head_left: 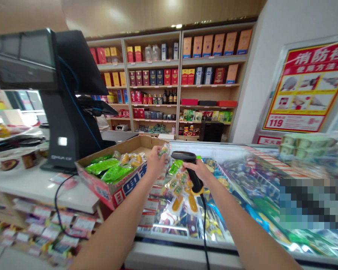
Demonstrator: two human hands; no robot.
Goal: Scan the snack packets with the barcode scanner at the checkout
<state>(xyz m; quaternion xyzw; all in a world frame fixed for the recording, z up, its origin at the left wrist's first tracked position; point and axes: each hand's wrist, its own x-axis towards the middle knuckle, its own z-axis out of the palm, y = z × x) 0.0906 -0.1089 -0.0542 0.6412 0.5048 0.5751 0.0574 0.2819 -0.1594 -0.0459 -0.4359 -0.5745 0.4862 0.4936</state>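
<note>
Left hand [155, 164] pinching snack packet [164, 150] near corner of cardboard box [115, 187]; right hand [196, 169] wrapped around barcode scanner [194, 176], aimed downward over freezer [186, 243].

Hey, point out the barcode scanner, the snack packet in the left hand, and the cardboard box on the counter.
Black handheld barcode scanner [192, 174]: head view, on the handle.
Small snack packet [163, 150]: head view, on the end above the fingers.
Cardboard box [112, 193]: head view, on its printed outer wall.
</note>
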